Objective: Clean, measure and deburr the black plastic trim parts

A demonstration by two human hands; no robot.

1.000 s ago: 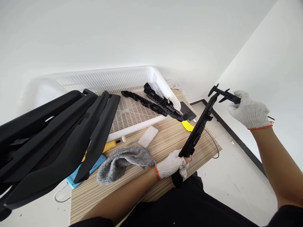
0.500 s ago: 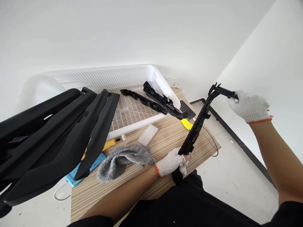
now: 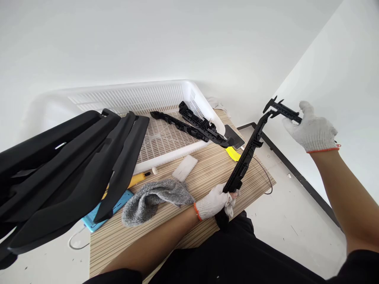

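My left hand point(image 3: 215, 202), in a white knit glove with an orange cuff, is wrapped round the lower end of a long black ribbed plastic trim strip point(image 3: 246, 159). The strip slants up to the right over the table's right part. A bare fingertip shows through the glove. My right hand point(image 3: 314, 128), gloved alike, grips the beam end of a black vernier caliper point(image 3: 282, 109). The caliper's jaws are at the strip's upper tip; whether they touch it I cannot tell. The right index finger is raised off the caliper.
A white slatted basket point(image 3: 166, 162) holds two black trim strips point(image 3: 204, 128). Several smooth black panels point(image 3: 89, 173) lie over its left side. On the striped wooden table point(image 3: 118, 252) are a grey cloth point(image 3: 156, 199), a white box point(image 3: 184, 168), a yellow-handled tool point(image 3: 136, 180), a blue object point(image 3: 118, 205) and a phone point(image 3: 235, 136).
My right hand has shifted slightly and tilted the caliper, its jaw end now a little higher and further right at the strip's tip. The index finger has lifted. My left hand stays put.
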